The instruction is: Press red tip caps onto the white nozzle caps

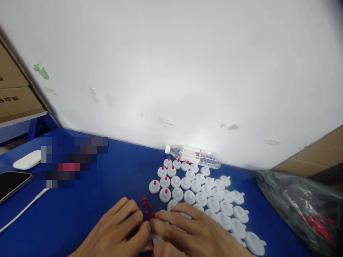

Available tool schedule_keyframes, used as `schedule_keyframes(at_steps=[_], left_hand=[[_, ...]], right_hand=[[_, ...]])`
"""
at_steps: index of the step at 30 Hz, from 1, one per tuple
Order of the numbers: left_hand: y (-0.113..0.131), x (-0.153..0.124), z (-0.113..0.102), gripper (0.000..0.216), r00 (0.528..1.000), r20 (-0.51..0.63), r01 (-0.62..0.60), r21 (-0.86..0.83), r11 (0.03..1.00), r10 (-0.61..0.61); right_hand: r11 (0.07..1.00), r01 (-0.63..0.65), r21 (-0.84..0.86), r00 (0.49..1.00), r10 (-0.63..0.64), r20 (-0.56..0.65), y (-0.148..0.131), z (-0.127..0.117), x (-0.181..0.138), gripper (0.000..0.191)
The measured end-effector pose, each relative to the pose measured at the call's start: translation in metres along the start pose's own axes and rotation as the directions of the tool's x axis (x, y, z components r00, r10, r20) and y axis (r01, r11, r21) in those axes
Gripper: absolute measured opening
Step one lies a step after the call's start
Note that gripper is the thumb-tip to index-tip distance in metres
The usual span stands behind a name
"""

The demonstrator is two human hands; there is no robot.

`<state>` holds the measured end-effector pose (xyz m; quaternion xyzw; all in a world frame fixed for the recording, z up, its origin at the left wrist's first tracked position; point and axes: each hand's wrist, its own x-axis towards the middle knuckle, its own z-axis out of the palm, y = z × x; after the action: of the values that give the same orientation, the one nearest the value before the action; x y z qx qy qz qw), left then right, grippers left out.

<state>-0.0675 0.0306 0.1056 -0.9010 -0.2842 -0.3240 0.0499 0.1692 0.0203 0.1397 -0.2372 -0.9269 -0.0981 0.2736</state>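
Note:
My left hand [118, 230] and my right hand [187, 225] meet at the bottom middle, fingers curled and fingertips almost touching. A bit of white shows beneath them, but my fingers hide what they grip. Several small red caps [144, 204] lie loose on the blue table [120, 171] just beyond my fingertips. Round white plastic discs [175, 181], many with a side tab, spread in rows beyond and right of my right hand, which covers some of them. Red caps [154, 182] sit on the centres of several discs at the far left of the group.
Behind the discs, a clear plastic bottle [190, 154] lies against the white wall [171, 71]. A dark plastic bag [289, 200] with red pieces is on the right. A phone [13, 182], white case [26, 160], cable [25, 210] and pixelated patch lie left, near cardboard boxes [20, 103].

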Motion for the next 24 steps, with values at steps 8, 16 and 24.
schedule_keyframes(at_steps=[8,16,24], left_hand=[[-0.004,0.004,-0.009,0.029,0.987,-0.003,0.152,-0.258,0.954,-0.158],[-0.013,-0.005,0.013,0.022,0.987,0.058,0.161,-0.254,0.954,-0.151],[-0.012,-0.002,0.014,0.026,0.984,0.056,0.176,-0.248,0.953,-0.167]], right_hand=[[0.934,-0.345,-0.087,0.938,0.348,0.015,0.054,-0.015,-0.022,0.023],[0.888,-0.439,-0.135,0.841,0.459,0.285,0.067,0.005,-0.034,0.045],[0.866,-0.484,-0.131,0.798,0.497,0.341,0.070,0.003,-0.038,0.046]])
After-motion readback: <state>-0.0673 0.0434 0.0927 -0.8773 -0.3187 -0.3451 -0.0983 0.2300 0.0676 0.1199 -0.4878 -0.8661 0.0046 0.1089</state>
